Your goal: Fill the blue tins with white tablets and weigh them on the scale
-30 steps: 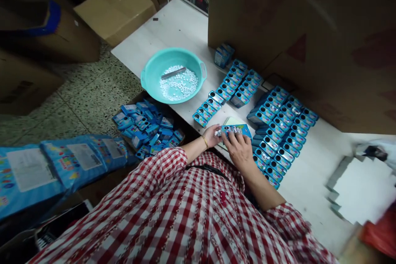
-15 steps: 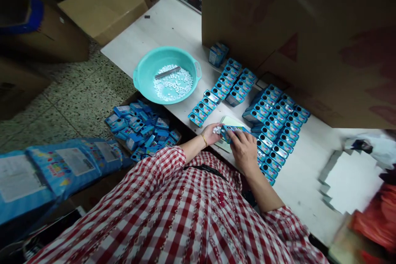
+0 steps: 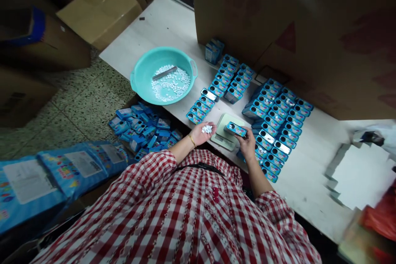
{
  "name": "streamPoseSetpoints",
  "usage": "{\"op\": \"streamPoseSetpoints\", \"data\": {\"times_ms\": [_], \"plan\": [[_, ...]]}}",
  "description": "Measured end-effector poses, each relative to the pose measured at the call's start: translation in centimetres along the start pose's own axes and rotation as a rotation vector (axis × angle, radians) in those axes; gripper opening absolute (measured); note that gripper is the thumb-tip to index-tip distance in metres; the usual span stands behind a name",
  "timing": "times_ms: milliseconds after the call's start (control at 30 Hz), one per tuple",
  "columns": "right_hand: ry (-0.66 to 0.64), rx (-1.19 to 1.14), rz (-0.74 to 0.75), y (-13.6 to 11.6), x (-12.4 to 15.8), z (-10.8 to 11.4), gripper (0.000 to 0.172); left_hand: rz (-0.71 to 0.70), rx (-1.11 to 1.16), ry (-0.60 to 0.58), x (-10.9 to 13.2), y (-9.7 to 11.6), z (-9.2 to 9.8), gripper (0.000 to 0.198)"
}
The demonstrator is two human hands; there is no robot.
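The left hand (image 3: 198,134), palm up, bears pellets (image 3: 207,129); the right hand (image 3: 247,145) grips a box (image 3: 235,128) over the scale (image 3: 224,142). Rows of boxes (image 3: 272,121) already stand on the table (image 3: 312,167); loose pellets (image 3: 178,85) are left in the basin (image 3: 140,77).

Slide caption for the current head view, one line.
Left hand cups white pellets, palm up; right hand grips a blue box at a pale green scale.
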State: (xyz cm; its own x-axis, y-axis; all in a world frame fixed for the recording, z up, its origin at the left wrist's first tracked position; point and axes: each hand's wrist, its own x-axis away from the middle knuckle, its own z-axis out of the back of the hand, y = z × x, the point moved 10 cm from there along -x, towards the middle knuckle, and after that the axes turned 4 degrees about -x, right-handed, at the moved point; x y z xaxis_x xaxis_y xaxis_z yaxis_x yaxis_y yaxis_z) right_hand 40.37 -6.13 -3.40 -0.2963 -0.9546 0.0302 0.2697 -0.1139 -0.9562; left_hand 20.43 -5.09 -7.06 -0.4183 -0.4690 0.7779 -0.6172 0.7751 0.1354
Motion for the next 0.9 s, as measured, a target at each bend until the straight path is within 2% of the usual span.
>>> {"op": "streamPoseSetpoints", "data": {"times_ms": [67,133,200,267,333,400,467,567,667,900], "plan": [[-0.001,-0.011,-0.011,0.6,0.1,0.0,0.045,-0.008,-0.003,0.030,0.9,0.3,1.2,0.018],[-0.005,0.047,0.026,-0.1,0.5,0.6,0.050,-0.014,0.000,0.047,1.8,0.4,2.2,0.017],[0.000,0.186,0.115,-2.1,1.5,1.5,0.057,-0.015,-0.006,0.054,2.5,0.3,3.1,0.016],[0.006,0.352,0.233,-5.1,3.2,1.8,0.054,0.000,-0.033,0.053,3.1,-0.1,3.7,0.016],[-0.080,0.443,0.347,-8.1,5.3,0.0,0.040,0.050,-0.087,0.038,3.5,-1.1,3.9,0.017],[-0.292,0.444,0.426,-10.3,7.3,-3.9,0.030,0.120,-0.145,-0.004,3.9,-2.4,3.6,0.018],[-0.518,0.493,0.446,-11.3,8.9,-8.5,0.028,0.184,-0.183,-0.054,4.1,-3.6,3.3,0.019],[-0.693,0.680,0.422,-10.9,9.6,-12.9,0.025,0.228,-0.205,-0.055,4.2,-4.6,3.6,0.020],[-0.784,0.780,0.412,-10.3,9.7,-14.5,0.021,0.250,-0.220,0.001,4.3,-4.8,4.6,0.020],[-0.840,0.813,0.476,-10.6,10.1,-14.9,0.015,0.276,-0.213,0.084,4.6,-4.3,5.7,0.022]]}}
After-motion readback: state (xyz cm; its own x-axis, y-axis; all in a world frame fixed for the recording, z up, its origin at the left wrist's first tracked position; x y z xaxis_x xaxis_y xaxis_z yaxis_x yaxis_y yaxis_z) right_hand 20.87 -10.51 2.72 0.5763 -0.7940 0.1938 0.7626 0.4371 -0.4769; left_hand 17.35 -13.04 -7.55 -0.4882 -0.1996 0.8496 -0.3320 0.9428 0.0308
